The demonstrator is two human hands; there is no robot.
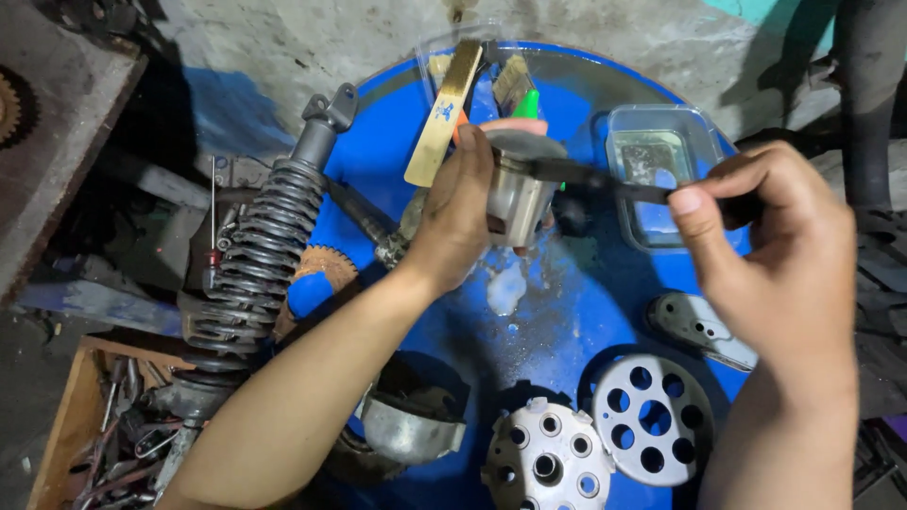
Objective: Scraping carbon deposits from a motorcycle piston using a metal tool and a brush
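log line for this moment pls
left hand: grips metal part | right hand: holds dark tool against part | surface: blue drum top | nearby: holed disc, spring shock

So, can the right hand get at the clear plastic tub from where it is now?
Probably yes. The right hand is just beside the clear plastic tub with nothing between them, but its grip is taken up by a dark thin tool, so it is not free.

Shock absorber (pixel 269 236), perforated discs (pixel 652 416), plastic tub (pixel 661 142)
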